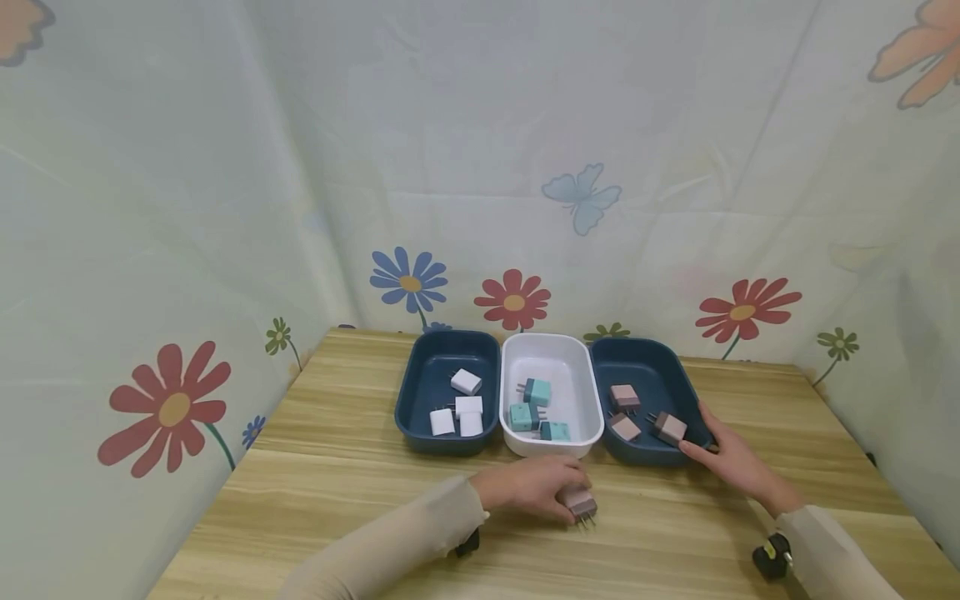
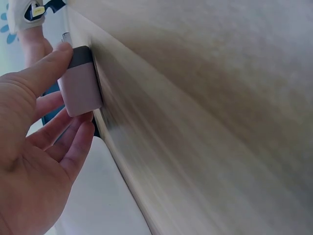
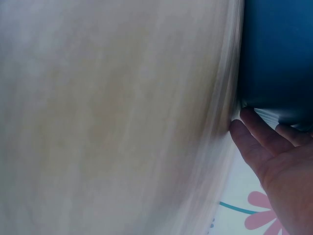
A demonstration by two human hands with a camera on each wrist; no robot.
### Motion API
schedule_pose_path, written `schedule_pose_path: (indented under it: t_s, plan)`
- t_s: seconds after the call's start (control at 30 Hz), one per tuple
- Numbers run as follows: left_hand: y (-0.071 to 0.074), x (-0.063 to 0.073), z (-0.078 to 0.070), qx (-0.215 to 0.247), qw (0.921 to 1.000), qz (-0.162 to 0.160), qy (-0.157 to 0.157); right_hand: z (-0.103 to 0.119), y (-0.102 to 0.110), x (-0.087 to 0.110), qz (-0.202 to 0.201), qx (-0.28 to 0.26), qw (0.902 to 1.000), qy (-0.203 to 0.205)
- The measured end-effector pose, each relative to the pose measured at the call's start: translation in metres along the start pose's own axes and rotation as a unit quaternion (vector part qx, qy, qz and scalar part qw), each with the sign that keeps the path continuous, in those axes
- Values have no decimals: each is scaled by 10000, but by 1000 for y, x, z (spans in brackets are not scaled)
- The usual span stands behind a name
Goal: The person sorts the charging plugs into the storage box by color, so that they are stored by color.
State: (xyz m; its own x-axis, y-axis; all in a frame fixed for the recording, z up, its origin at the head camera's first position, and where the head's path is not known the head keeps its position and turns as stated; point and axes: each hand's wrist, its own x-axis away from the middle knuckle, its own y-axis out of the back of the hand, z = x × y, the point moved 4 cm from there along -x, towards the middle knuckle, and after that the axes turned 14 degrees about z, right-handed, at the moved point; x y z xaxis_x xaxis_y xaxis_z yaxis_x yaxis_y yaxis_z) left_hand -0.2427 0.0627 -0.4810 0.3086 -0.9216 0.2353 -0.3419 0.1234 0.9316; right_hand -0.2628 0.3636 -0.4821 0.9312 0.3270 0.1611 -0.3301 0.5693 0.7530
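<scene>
My left hand (image 1: 536,485) pinches a pinkish-brown plug charger (image 1: 579,502) between thumb and fingers, its metal prongs facing the near side, in front of the white tray (image 1: 551,350). In the left wrist view, the charger (image 2: 80,88) is at the tabletop, with its dark end under the thumb tip. At the near right corner of the right dark blue tray (image 1: 637,354), my right hand (image 1: 738,462) touches the rim and outer side with extended fingers. Several similar brown chargers (image 1: 625,396) lie inside that tray. The right wrist view shows fingertips (image 3: 249,115) against its outside.
The left dark blue tray (image 1: 446,346) holds several white chargers (image 1: 466,382). Teal chargers (image 1: 537,392) lie in the white tray. The three trays stand side by side on the wooden table (image 1: 337,467). Behind hangs a flower-printed curtain (image 1: 480,200).
</scene>
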Motion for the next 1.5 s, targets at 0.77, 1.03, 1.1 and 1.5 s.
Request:
schedule_pose_path:
  t_s: [0.77, 1.03, 1.1, 1.5]
  plan:
    - [-1, 2, 2, -112, 9997, 104, 185, -1, -1, 1, -15, 79, 9999, -69]
    - [4, 3, -1, 133, 9996, 97, 224, -4, -2, 1, -22, 107, 9999, 19]
    - [8, 3, -3, 240, 9995, 39, 220, -3, -1, 1, -36, 107, 9999, 75]
    - [40, -6, -9, 476, 9976, -382, 325, -3, 0, 2, -32, 103, 9999, 123]
